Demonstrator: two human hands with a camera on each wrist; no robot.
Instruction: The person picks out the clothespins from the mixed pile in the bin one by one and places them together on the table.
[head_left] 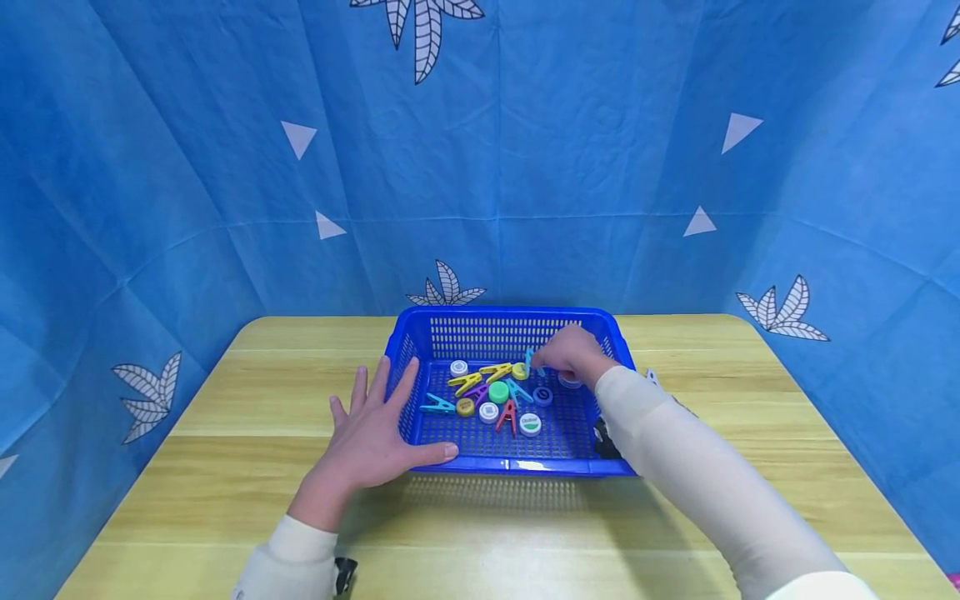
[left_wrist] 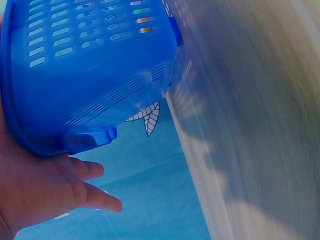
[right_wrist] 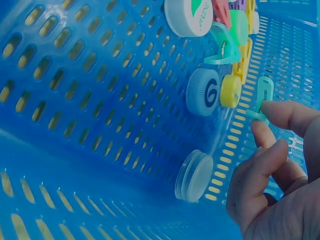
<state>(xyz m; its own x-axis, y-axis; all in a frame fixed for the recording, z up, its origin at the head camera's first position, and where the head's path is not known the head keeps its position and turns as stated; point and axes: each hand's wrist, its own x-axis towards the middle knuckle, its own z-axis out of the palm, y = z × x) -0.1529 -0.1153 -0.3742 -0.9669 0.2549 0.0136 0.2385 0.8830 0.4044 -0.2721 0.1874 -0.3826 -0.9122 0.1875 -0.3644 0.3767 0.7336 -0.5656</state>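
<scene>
My right hand (head_left: 573, 350) is inside the blue basket (head_left: 510, 312), near its back right. Its thumb and index finger pinch a light-blue clothespin (right_wrist: 266, 90), whose one end shows beyond the fingertips. Spread wide, my left hand (head_left: 367, 446) lies along the basket's left front corner, thumb by the front rim. Bottle caps and clothespins are scattered on the basket floor: a green cap (head_left: 498, 392), a dark blue cap (head_left: 543, 397), a red clothespin (head_left: 507, 416), a yellow clothespin (head_left: 465, 382) and others. Below my right hand sits a clear whitish cap (right_wrist: 194, 176).
The basket stands on a wooden table (head_left: 300, 350) with a blue patterned cloth (head_left: 525, 167) hanging behind and at the sides. Just right of the basket, partly hidden by my right sleeve, lies a pale object (head_left: 653, 377) I cannot identify.
</scene>
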